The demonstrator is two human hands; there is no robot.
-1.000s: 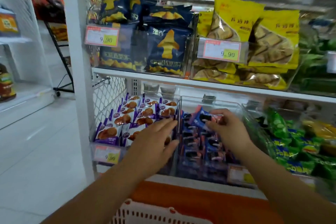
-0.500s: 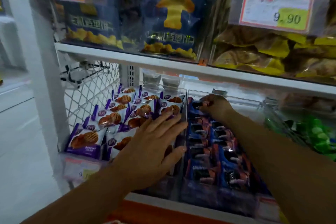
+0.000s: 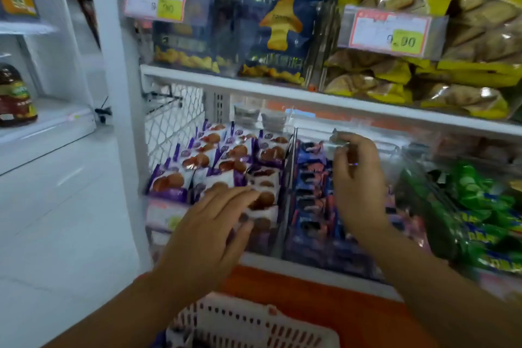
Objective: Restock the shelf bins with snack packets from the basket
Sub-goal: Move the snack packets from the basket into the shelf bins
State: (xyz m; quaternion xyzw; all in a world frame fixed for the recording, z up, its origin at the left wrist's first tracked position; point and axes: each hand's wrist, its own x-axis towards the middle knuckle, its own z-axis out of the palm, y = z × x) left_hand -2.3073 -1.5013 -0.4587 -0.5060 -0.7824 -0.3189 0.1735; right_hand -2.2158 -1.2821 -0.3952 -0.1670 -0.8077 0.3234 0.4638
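Note:
On the lower shelf, a clear bin holds rows of purple biscuit packets (image 3: 197,162), and the bin to its right holds blue packets (image 3: 310,178). My left hand (image 3: 209,223) lies with straight fingers on the front purple packets, close to the clear divider (image 3: 288,167). Above the blue packets hovers my right hand (image 3: 358,178), its fingers loosely curled and nothing visibly held in them. The rim of a white lattice basket (image 3: 254,325) shows at the bottom, below my arms; its contents are hidden.
Green packets (image 3: 480,206) fill the bin on the right. The upper shelf (image 3: 282,93) carries dark blue snack bags (image 3: 279,34) and yellow bags (image 3: 466,45) behind price tags. A white upright post (image 3: 113,93) borders the shelf on the left, with the floor aisle beyond.
My right hand has pulled up and forward from the back of the blue bin, where it set a blue packet. My left hand stays on the purple packets. The view moved back slightly.

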